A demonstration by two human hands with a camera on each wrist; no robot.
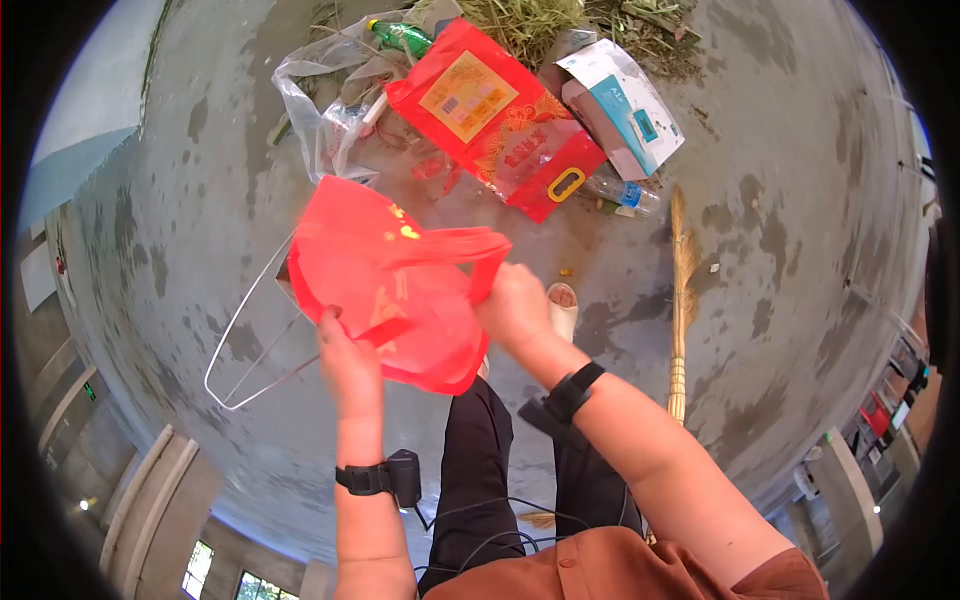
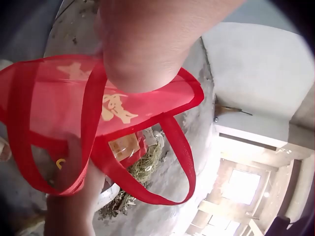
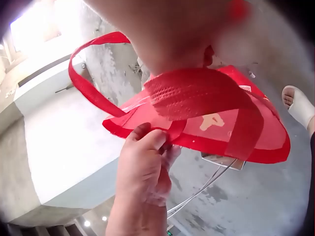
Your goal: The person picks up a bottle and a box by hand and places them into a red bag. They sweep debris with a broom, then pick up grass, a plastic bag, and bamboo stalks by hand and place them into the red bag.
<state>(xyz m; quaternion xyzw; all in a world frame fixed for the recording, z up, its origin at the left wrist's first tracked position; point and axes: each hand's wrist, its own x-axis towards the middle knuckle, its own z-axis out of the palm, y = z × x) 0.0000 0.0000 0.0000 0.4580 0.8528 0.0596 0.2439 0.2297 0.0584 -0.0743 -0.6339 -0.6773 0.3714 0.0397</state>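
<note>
A red cloth tote bag (image 1: 400, 290) with strap handles and gold print is held up between both hands over the floor. My left hand (image 1: 350, 365) pinches its near rim; the right wrist view shows the left thumb and fingers (image 3: 147, 140) closed on the red edging. At the bag's right side my right hand (image 1: 515, 305) grips it close to a strap, the fingers partly hidden by the cloth. Loose strap loops (image 2: 179, 162) hang from the bag in the left wrist view. Behind the bag, a bent metal wire handle (image 1: 225, 345) sticks out to the left.
Ahead on the concrete floor lie a red printed packaging bag (image 1: 480, 110), a white-and-teal box (image 1: 630, 105), a clear bottle (image 1: 625, 193), a green bottle (image 1: 400, 37), a clear plastic bag (image 1: 310, 100) and dry straw (image 1: 525, 25). A straw broom (image 1: 680, 310) lies at the right.
</note>
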